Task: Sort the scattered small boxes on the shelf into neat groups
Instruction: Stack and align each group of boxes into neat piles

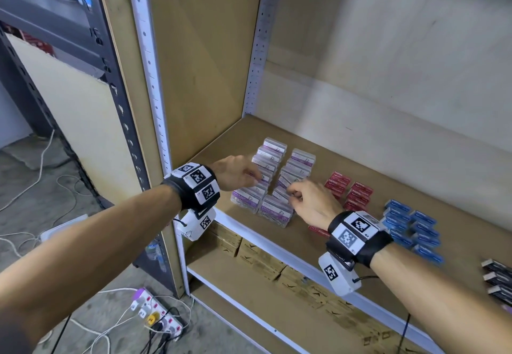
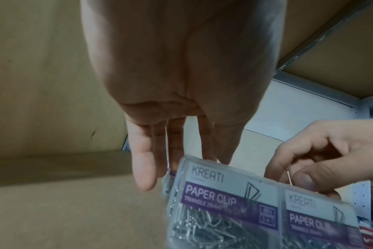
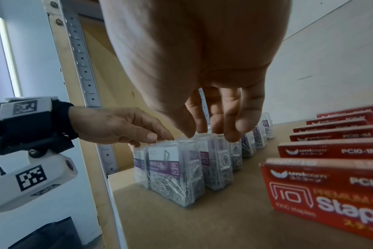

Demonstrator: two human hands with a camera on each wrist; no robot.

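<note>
The left hand is closest to its wrist camera. Its fingers point down, mostly straight and a little apart, and their tips touch the top edge of the clear paper clip boxes. It does not wrap around any box.

The right hand hangs over the same boxes. Its fingers are bent a little and their tips rest on the box tops. In the left wrist view its thumb and first finger are close together at a box edge, but I cannot tell if they really pinch it.

The paper clip boxes are small and see-through, with a purple band that says "PAPER CLIP" and shiny silver clips inside. They stand on edge in two rows, side by side, at the left end of the brown shelf.

Just right of them are the red staple boxes, with white words, also in two short rows. One more red box lies near the front edge by the right wrist. Next come the blue boxes in two rows. At the far right edge are a few dark boxes.

Brown cartons sit on the shelf below.
</note>
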